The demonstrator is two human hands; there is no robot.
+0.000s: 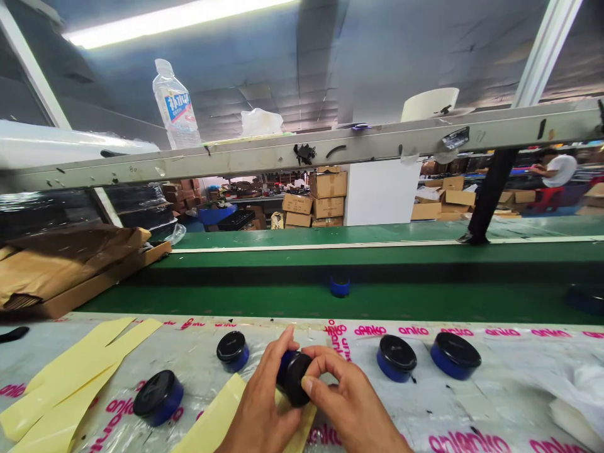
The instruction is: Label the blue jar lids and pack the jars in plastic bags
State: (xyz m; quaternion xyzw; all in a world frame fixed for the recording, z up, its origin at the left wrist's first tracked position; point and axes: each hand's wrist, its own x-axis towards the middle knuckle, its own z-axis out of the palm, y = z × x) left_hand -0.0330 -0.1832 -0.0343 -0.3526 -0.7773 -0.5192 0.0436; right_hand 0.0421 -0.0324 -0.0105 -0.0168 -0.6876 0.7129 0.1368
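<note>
Near the front middle, a small round blue container with a glossy black top is held tilted on its side, its black face turned to the right. My left hand wraps it from the left, fingers behind and thumb below. The thumb and forefinger of my right hand pinch at the right edge of the black face; whether they hold anything thin there is hidden. Under my hands lies a yellow paper strip. Similar containers stand to the left and to the right, black side up.
Yellow strips lie on the plastic-covered, pink-printed table at left. Behind runs a green conveyor belt carrying a blue container. A cardboard tray sits at left. Overhead, a metal rail carries a water bottle.
</note>
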